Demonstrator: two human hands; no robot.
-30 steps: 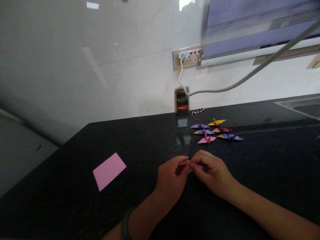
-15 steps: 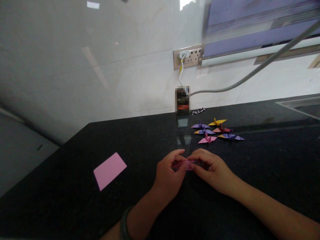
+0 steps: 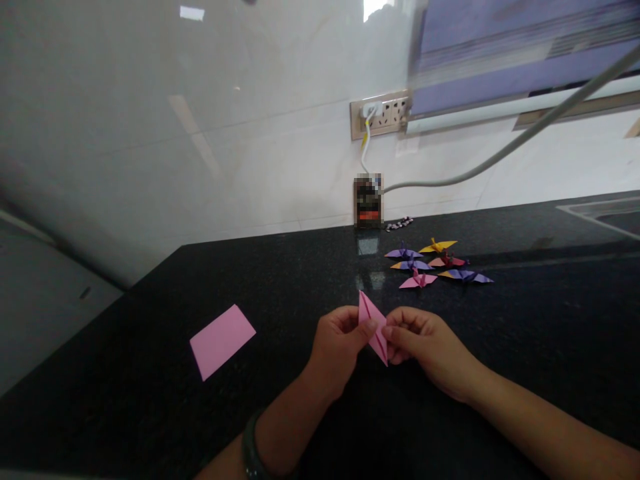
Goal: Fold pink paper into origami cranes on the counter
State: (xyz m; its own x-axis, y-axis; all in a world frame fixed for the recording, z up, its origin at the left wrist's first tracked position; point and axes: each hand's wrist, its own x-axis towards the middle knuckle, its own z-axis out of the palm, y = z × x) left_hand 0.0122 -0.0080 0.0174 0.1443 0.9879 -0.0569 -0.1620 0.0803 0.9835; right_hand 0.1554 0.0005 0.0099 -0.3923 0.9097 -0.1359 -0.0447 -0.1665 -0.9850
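Note:
My left hand (image 3: pixel 337 347) and my right hand (image 3: pixel 430 347) meet over the black counter (image 3: pixel 525 333), both pinching one folded pink paper (image 3: pixel 374 325). The paper stands up as a narrow diamond with a crease down its middle, one point up, one point down. My left thumb and fingers grip its left edge; my right fingers grip its right edge. A dark band circles my left wrist (image 3: pixel 253 450).
A flat pink paper sheet (image 3: pixel 222 341) lies on the counter to the left. Several finished paper cranes (image 3: pixel 434 265) sit behind my hands. A small device (image 3: pixel 368 200) leans on the wall, wired to a socket strip (image 3: pixel 380 115). A sink edge (image 3: pixel 600 213) shows far right.
The pink paper was held low and flat between my fingers; it now stands upright as a diamond, and both hands have shifted slightly nearer to me.

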